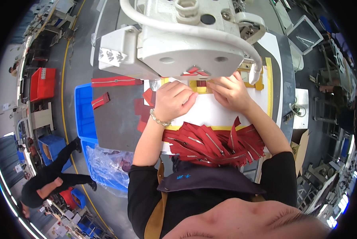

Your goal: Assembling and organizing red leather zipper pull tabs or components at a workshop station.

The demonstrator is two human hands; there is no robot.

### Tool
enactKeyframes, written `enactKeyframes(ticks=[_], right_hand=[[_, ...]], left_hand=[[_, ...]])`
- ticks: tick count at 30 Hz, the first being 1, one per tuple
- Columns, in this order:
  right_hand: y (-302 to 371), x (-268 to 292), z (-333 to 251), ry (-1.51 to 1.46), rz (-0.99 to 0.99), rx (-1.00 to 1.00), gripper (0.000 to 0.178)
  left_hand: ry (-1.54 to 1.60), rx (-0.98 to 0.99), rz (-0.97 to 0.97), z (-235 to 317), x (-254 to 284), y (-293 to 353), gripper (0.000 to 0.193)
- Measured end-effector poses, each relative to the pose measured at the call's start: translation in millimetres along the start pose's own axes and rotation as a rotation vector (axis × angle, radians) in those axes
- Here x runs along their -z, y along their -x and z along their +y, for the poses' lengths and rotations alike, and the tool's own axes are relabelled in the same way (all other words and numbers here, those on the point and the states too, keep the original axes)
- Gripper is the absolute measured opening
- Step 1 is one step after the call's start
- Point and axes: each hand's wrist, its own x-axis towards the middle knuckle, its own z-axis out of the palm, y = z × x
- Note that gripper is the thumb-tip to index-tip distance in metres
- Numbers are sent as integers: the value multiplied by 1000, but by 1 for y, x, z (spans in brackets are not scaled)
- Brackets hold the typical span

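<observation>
Under the front of a large white sewing machine, my two hands work close together over a white board with yellow tape edges. My left hand is closed, its fingers curled and thumb pressed in; what it pinches, if anything, is hidden. My right hand is also closed, fingertips bent in beneath the machine head. A small dark red piece lies on a yellow patch between the hands. Nearer to me, a heap of red zippers with metal teeth spreads along the table edge, partly over my lap.
On the grey table at left lie a long red zipper and a short zipper piece. Red fabric scraps sit beside my left forearm. Blue bins stand off the left edge, one holding clear plastic. Another person is farther left.
</observation>
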Motion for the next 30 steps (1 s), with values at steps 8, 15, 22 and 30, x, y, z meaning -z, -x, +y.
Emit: enactKeyframes(ticks=[8,15,22,30], right_hand=[[-4,-2,2,-20,-81,-12,26],[-1,26,-12,6,-152,-108,32],[54,109,-69,-56,-358,-389,40],[120,96,-141,-110,-394,-601,93]], left_hand=[[-32,40,-30,-6,12,-11,16],[52,174,-479,12,41,-4,24],[304,220,-516,99,34,37,69],[-46,-94,-653,131,-12,73,72]])
